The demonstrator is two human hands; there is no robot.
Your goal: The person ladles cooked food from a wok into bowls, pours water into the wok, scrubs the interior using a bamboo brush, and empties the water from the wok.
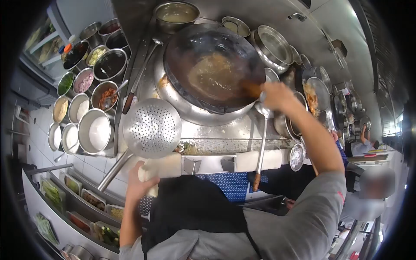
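A large dark wok (186, 56) sits on the round stove ring, with brownish liquid (212, 73) in its middle. My right hand (278, 96) is closed at the wok's right edge around a brown brush-like tool (250, 89), whose end is blurred over the wok. Near the counter's front edge, my left hand (141, 180) has its fingers wrapped round a folded white cloth (149, 175). Just above that hand lies a perforated metal strainer (151, 128), its handle pointing down to the left. A ladle (262, 147) rests to the right, below my right hand.
Several metal bowls and pots (96, 130) of ingredients stand at the left. A long-handled spatula (141, 78) lies left of the wok. Metal pots (273, 45) line the back and right. Food trays (93, 199) are at lower left. Other people (362, 145) stand at the right.
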